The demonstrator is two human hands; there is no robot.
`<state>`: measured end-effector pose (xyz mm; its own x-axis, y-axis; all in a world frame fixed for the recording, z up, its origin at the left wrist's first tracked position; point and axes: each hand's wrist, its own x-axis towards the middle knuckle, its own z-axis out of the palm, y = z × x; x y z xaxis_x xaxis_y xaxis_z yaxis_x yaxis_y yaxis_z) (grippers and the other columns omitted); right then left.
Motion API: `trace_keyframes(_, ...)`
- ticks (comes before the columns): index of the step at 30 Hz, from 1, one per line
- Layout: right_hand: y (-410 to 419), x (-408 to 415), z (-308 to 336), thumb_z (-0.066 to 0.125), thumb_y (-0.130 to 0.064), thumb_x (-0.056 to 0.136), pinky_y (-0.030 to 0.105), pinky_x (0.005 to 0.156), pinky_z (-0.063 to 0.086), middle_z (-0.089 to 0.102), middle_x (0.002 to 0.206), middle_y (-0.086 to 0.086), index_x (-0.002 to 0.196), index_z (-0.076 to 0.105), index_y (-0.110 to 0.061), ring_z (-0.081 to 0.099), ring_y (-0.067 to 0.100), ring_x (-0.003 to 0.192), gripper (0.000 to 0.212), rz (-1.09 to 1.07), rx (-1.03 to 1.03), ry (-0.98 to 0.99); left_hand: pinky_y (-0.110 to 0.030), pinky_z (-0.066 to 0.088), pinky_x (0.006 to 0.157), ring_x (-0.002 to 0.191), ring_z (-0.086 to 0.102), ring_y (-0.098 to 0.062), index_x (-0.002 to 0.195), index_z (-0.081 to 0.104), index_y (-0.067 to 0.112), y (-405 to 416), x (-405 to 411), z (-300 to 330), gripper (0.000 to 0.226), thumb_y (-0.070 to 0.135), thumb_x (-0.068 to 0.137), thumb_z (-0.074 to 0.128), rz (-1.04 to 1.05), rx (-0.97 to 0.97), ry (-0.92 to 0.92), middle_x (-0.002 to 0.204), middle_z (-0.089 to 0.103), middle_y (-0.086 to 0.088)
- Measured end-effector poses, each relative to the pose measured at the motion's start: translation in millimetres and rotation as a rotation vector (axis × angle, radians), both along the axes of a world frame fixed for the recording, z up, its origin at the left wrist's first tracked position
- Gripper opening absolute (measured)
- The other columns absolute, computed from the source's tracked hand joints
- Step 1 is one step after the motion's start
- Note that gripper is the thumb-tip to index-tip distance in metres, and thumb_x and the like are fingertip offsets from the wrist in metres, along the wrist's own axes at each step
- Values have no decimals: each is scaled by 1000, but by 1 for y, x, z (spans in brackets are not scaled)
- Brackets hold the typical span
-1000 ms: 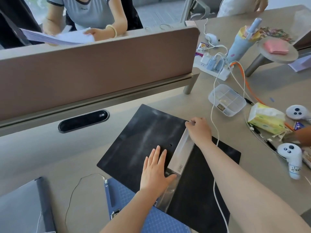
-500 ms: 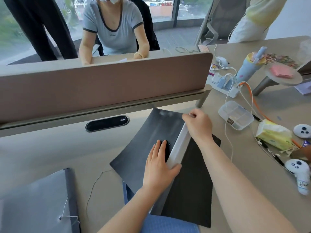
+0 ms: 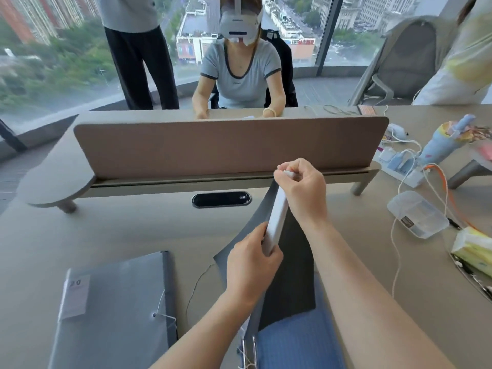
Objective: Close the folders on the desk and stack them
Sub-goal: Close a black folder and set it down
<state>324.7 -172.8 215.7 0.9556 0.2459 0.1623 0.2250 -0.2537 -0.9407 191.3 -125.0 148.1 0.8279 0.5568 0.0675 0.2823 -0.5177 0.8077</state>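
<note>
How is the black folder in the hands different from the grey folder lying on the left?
The black folder is lifted and half-folded, gripped at its white spine by both hands; the grey folder lies flat and closed, untouched. The grey folder has a paper label and string tie; no label shows on the black folder. Both are dark and on the same desk.

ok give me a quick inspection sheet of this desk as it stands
surface: beige desk, brown divider panel across it
job's things: black folder with white spine lifted, covers hanging down; closed grey string-tie folder lying flat at left; blue folder under the black one
clutter: clear plastic compartment box, yellow tissue pack
grip: left hand holds the spine's near end, right hand its far end
cables: white cable, orange cable, white power strip
surroundings: seated person in a headset opposite, windows behind
</note>
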Motion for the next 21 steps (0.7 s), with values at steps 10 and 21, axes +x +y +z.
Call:
trace_keyframes(10, 63, -60, 16, 64, -30, 91, 40, 67, 56, 64, 93, -5, 114, 57, -25, 61, 30, 78, 24, 278, 217, 31, -34, 47, 54, 63, 55, -15, 87, 58, 26, 74, -54, 22, 9, 18, 90, 59, 196, -91, -140, 72, 62, 8)
trace_keyframes(21, 82, -97, -58, 63, -24, 93, 33, 103, 41, 47, 126, -22, 134, 43, -33, 44, 10, 124, 47, 158, 45, 232, -14, 52, 61, 74, 66, -5, 98, 68, 10, 170, -122, 42, 9, 11, 94, 60, 306, -411, -325, 80, 69, 7)
